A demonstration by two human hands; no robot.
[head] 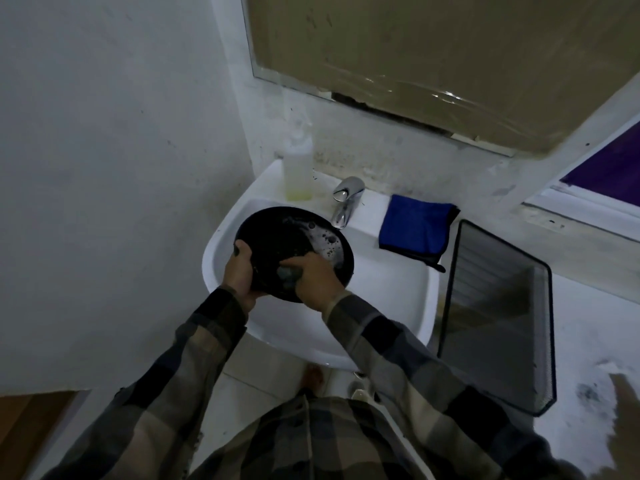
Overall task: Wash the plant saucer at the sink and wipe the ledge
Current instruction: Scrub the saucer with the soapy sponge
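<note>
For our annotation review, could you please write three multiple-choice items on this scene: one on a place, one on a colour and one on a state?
1. Where does the folded cloth lie?
A. on the rim of the sink, right of the tap
B. down in the basin
C. on the floor

2. What colour is the saucer?
A. white
B. black
C. green

3. What is the left hand doing?
A. hanging idle
B. gripping the saucer's rim
C. lying flat on the wall

Answers:
1 A: the blue cloth rests on the white rim beside the tap.
2 B: the round dish is black, with suds on it.
3 B: it clasps the left edge, while the right hand holds a grey scrubber on the dish.
</note>
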